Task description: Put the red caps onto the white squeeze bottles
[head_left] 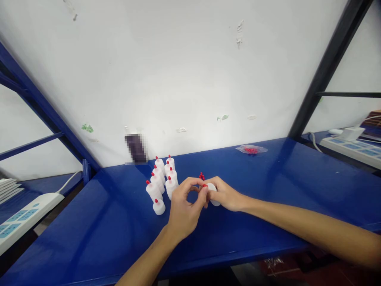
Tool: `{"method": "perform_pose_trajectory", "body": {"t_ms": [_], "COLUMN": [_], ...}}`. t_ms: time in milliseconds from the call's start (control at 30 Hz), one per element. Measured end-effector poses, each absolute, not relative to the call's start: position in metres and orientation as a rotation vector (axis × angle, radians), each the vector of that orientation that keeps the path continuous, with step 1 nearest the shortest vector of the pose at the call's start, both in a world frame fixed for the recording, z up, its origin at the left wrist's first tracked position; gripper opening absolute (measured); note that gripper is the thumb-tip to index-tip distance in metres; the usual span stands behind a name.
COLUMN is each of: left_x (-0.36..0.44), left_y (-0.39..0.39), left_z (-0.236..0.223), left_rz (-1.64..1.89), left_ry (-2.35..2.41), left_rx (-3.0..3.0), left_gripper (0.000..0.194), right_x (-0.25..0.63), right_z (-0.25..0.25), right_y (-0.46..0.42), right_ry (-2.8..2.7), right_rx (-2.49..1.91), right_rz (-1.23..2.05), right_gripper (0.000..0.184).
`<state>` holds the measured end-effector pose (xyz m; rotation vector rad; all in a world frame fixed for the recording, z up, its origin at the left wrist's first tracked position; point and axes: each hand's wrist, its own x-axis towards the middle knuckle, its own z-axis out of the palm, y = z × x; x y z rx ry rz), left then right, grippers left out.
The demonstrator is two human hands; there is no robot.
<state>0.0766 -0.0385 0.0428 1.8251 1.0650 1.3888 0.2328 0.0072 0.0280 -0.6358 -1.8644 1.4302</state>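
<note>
My right hand [225, 193] is wrapped round a white bottle [213, 190] above the blue table. At the bottle's tip, the thumb and forefinger of my left hand [186, 204] pinch a small red cap [205, 185]. Whether the cap is seated on the nozzle, I cannot tell. Just behind my hands lies a little cluster of loose red caps [201, 176]. Left of my left hand, several white bottles [154, 190] with red caps stand upright in two rows. A shorter red-capped white bottle [158, 207] stands nearest to me.
A clear plastic bag [251, 149] with red caps inside lies near the wall. A dark pixelated object [136, 148] leans against the wall at the back left. Power strips [22, 218] sit beyond the table [89, 238] on both sides, past the metal frame posts [323, 67].
</note>
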Motion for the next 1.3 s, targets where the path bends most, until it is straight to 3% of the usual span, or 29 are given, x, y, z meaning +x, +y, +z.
{"method": "perform_pose_trajectory", "body": {"t_ms": [167, 433, 767, 900, 1067, 1300], "left_x": [0.058, 0.064, 0.056, 0.004, -0.045, -0.047], "left_y": [-0.049, -0.058, -0.068, -0.071, -0.065, -0.060], "left_z": [0.054, 0.056, 0.059, 0.061, 0.047, 0.035], "left_rz": [1.297, 1.292, 1.305, 1.554, 1.294, 1.098], "left_ry": [1.172, 1.063, 1.115, 1.447, 1.845, 1.885], "left_rx": [2.031, 2.072, 2.111, 1.858, 1.898, 2.043], "left_gripper": [0.007, 0.007, 0.014, 0.017, 0.029, 0.029], "right_x": [0.224, 0.224, 0.228, 0.231, 0.231, 0.237], "right_z": [0.032, 0.024, 0.021, 0.021, 0.020, 0.007], "right_y": [-0.004, -0.006, -0.010, -0.009, -0.010, -0.002], "right_ry": [-1.881, -1.839, -1.852, -1.814, -1.710, -1.574], "right_rx": [-0.574, -0.439, -0.438, -0.558, -0.727, -0.573], "right_rz": [1.543, 1.624, 1.583, 1.529, 1.339, 1.217], "right_gripper": [0.024, 0.057, 0.063, 0.049, 0.049, 0.040]}}
